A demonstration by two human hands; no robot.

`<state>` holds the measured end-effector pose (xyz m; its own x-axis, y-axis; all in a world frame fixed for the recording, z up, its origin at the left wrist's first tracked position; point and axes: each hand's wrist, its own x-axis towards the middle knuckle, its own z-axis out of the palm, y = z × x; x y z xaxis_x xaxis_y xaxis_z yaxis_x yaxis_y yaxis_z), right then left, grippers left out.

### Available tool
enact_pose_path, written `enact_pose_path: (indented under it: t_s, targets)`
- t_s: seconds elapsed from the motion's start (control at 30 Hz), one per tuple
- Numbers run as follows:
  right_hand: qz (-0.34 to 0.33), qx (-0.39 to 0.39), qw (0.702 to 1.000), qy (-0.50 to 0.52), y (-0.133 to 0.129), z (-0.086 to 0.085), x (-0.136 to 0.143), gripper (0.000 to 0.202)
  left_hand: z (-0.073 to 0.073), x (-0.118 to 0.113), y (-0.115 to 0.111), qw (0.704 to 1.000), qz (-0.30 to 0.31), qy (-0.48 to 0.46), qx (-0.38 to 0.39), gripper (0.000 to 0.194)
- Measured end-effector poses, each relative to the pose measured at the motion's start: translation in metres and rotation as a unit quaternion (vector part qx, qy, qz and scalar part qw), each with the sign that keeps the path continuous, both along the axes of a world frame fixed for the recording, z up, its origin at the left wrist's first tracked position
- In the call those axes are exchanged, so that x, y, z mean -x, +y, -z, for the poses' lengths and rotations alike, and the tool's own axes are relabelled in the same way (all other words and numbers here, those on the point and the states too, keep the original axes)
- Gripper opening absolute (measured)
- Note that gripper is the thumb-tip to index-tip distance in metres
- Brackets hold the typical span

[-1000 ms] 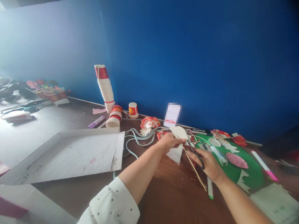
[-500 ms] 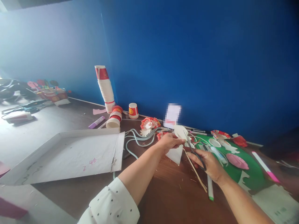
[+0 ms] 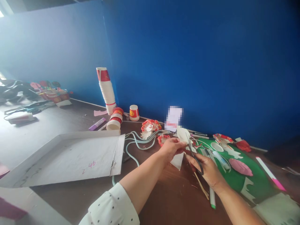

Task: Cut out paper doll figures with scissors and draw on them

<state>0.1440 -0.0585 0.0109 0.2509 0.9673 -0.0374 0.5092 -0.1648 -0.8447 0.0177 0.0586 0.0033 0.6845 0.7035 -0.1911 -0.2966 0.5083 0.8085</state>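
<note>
1. white tray [image 3: 77, 153] lies left, apart from both hands, perhaps to leave working room.
2. right hand [image 3: 207, 172] has its fingers clamped on scissors [image 3: 190, 148], seemingly to steer the blades.
3. left hand [image 3: 172, 148] pinches white paper [image 3: 182, 134] between thumb and fingers, likely steadying it.
4. white paper sits just beyond the fingertips, blades overlapping it.

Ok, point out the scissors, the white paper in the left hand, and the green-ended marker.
Scissors [image 3: 190, 147]: head view, on the blades near the handles.
White paper [image 3: 182, 133]: head view, on its upper face.
Green-ended marker [image 3: 212, 197]: head view, on the white barrel.
</note>
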Motion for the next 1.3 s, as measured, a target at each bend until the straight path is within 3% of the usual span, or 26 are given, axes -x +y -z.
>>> enact_pose_path:
  t_s: [0.57,0.87,1.3]
  targets:
    - [-0.021,0.011,0.996,0.09,-0.0008,0.0041,-0.0005,0.047,0.0031,-0.0034,0.0019,0.998,-0.025,0.016,-0.057,0.048]
    - [-0.017,0.02,0.992,0.121,-0.0005,0.0,0.0021,0.034,0.0051,-0.0036,0.0034,0.996,-0.016,0.038,-0.082,0.044]
    - [-0.001,0.008,0.989,0.147,-0.0001,0.0036,0.0041,0.035,0.0041,-0.002,0.0034,0.997,-0.002,0.042,-0.068,0.046]
